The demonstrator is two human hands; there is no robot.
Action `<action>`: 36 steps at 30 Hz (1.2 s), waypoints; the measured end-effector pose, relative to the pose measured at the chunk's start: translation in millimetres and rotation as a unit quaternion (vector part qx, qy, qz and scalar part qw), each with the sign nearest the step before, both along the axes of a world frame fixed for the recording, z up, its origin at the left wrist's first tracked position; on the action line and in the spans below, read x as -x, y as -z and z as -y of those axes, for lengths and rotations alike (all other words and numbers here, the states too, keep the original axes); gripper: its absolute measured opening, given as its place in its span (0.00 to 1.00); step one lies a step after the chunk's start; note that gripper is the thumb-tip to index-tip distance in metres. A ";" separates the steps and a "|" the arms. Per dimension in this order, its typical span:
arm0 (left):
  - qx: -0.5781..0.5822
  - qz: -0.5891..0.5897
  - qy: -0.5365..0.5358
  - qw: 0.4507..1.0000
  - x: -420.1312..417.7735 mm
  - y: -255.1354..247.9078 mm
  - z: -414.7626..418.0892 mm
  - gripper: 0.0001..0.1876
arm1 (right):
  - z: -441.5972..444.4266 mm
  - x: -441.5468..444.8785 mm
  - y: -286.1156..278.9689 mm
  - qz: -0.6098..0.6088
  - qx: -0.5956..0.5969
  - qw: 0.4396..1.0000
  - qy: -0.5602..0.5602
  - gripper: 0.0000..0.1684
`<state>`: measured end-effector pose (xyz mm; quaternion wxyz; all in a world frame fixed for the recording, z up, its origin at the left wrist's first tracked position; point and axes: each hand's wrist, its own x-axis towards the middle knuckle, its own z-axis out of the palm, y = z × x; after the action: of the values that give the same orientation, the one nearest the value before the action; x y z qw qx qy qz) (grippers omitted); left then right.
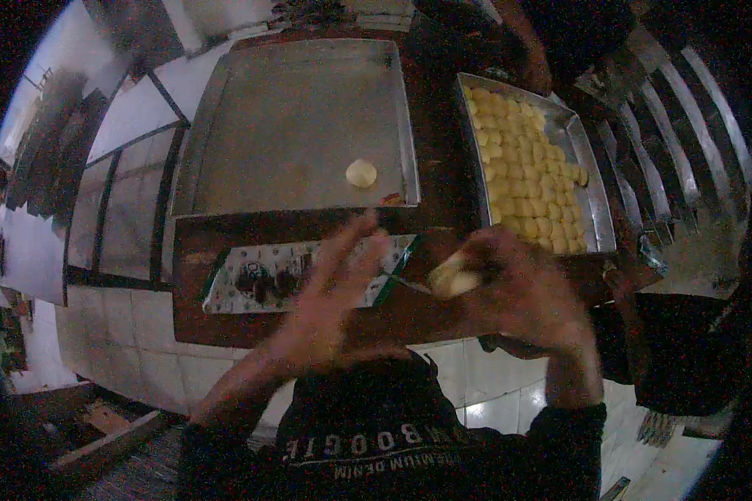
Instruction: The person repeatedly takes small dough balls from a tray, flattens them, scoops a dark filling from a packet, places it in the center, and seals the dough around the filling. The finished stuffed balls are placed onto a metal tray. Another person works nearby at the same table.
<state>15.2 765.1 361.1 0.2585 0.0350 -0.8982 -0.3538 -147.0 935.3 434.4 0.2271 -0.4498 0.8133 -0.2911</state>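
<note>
My right hand [520, 285], blurred, has its fingers around a pale piece of dough [454, 275] above the front of the dark table. My left hand [344, 275] is raised over a printed plastic packet [276, 275], fingers apart, holding nothing that shows. Beyond it, one round dough ball [361, 173] sits near the front right corner of a large flat metal tray [409, 138]. A small reddish scrap [391, 198] lies by that corner. To the right, a deep metal tray [592, 169] holds closely packed rows of yellowish dough pieces [520, 169].
The dark wooden table [219, 329] runs beneath the trays. Another person's arm [529, 44] reaches down behind the right tray. More people in dark clothes are partly visible at right [689, 351]. Metal slats [670, 138] stand at far right; white tiles line the left.
</note>
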 end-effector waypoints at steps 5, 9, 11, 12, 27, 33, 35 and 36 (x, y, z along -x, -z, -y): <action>-0.132 0.128 0.155 0.971 -39.0 80.9 25.2 0.26 | 31.6 3.0 65.5 0.067 -0.073 0.989 -0.109 0.22; -0.642 0.064 -0.061 0.762 -97.4 62.5 24.7 0.19 | 28.5 -9.3 124.9 -0.240 -0.099 0.957 -0.127 0.22; -0.680 -0.009 -0.109 0.725 -115.0 67.5 13.0 0.19 | 28.1 -24.1 123.7 -0.317 -0.103 0.932 -0.141 0.22; -0.644 0.003 -0.158 0.749 -123.4 78.5 2.2 0.20 | 27.9 -28.6 121.8 -0.330 -0.103 0.927 -0.144 0.21; -0.405 0.159 -0.143 0.889 -115.7 121.6 -55.9 0.14 | 50.0 23.9 133.8 -0.495 0.170 0.745 -0.413 0.21; -0.398 0.135 -0.180 0.889 -108.3 133.9 -55.7 0.17 | 66.2 17.0 127.6 -0.495 0.167 0.714 -0.467 0.19; -0.358 0.118 -0.192 0.906 -110.6 139.8 -57.9 0.17 | 65.4 18.8 130.8 -0.494 0.138 0.718 -0.471 0.19; -0.328 0.107 -0.205 0.916 -111.6 139.5 -58.8 0.18 | 64.6 19.9 131.6 -0.493 0.124 0.720 -0.473 0.18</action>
<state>126.7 824.0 221.6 0.2013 0.3385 -0.7274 -0.5619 -166.9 870.8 302.7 -0.1556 -0.8800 0.4484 0.0190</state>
